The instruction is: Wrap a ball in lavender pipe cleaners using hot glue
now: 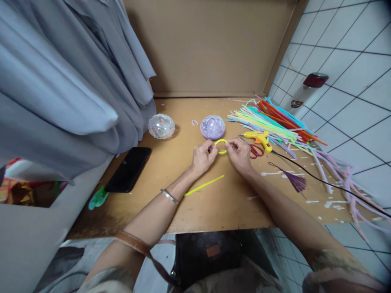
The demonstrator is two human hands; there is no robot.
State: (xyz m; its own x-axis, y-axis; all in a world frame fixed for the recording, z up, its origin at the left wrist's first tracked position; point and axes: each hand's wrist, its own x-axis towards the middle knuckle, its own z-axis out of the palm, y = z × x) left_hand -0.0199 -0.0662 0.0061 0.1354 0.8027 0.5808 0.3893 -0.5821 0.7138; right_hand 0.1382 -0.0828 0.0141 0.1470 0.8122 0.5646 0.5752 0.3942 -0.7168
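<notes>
A yellow pipe cleaner bent into a ring (222, 152) is held between my two hands over the middle of the table. My left hand (204, 155) pinches its left side, and my right hand (240, 154) pinches its right side. Just beyond them sits a clear ball with a purple rim (213, 127). A straight yellow pipe cleaner (204, 186) lies on the tabletop near my left forearm. Red-handled scissors (256, 151) are partly hidden beside my right hand, next to a yellow glue gun (259, 139).
Further left are a clear ball (161, 126), a black phone (128, 169) and a green item (98, 198). A pile of coloured pipe cleaners (275, 120), a purple tassel (295, 180) and a black cord (317, 177) lie right. Grey cloth (122, 81) hangs at left.
</notes>
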